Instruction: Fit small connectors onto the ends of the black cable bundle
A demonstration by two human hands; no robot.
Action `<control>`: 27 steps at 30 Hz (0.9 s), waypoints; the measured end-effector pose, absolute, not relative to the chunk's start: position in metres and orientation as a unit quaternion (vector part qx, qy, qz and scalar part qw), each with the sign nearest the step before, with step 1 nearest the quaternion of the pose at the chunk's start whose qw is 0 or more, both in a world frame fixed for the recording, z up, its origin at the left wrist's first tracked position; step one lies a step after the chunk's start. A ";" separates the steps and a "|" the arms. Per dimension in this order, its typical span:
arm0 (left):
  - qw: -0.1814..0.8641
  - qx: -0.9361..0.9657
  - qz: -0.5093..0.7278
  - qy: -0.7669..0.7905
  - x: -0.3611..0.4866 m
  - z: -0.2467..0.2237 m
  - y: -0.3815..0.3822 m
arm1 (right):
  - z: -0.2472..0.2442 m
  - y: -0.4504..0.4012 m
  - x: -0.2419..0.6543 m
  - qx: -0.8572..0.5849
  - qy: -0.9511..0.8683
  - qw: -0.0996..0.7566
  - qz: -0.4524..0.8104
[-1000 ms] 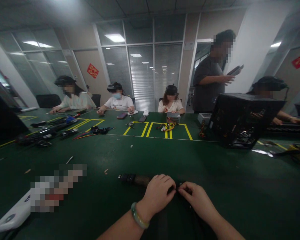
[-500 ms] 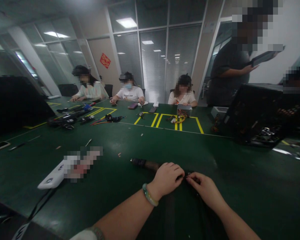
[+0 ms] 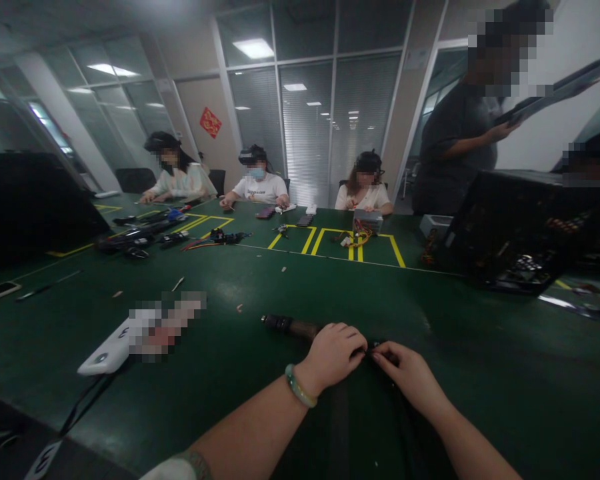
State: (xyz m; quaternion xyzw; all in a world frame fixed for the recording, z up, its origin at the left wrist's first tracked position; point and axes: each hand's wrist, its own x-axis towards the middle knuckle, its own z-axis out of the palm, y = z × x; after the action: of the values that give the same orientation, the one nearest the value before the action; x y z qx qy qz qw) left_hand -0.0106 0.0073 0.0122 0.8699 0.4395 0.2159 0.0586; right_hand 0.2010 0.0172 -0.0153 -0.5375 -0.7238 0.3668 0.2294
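On the green table, a dark tube-shaped piece [image 3: 303, 329], possibly a sleeved cable, has a black collar and a small metal tip at its left end. My left hand [image 3: 336, 353] lies over its right part with curled fingers, a jade-coloured bangle on the wrist. Close by on the right, my right hand [image 3: 405, 367] pinches with thumb and forefinger at a small dark spot beside the left fingertips. What sits between the fingers is too small and dark to make out. A dark strand runs from there down under my right wrist.
A white badge [image 3: 103, 353] with a black lanyard lies at the left. A black computer case [image 3: 510, 227] stands at the right, a power supply [image 3: 369, 221] with cables at the far side. Co-workers sit opposite; one person stands holding a tablet-like thing.
Both hands stay nearly in place, with only a slight shift of the fingers. The standing person at the right has raised and tilted the flat dark thing.
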 end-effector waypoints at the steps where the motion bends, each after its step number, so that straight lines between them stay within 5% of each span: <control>1: 0.057 0.870 0.216 0.440 -0.010 0.012 0.007 | -0.014 0.017 0.201 -0.538 -0.725 0.228 0.364; 27: 0.060 0.874 0.219 0.430 -0.009 0.001 0.015 | -0.016 0.016 0.197 -0.539 -0.718 0.261 0.355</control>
State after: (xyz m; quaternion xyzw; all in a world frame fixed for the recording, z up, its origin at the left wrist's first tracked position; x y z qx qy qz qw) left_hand -0.0086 0.0154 0.0011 0.8739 0.4297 0.2195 0.0596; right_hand 0.1975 0.0162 -0.0157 -0.5391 -0.7180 0.3547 0.2609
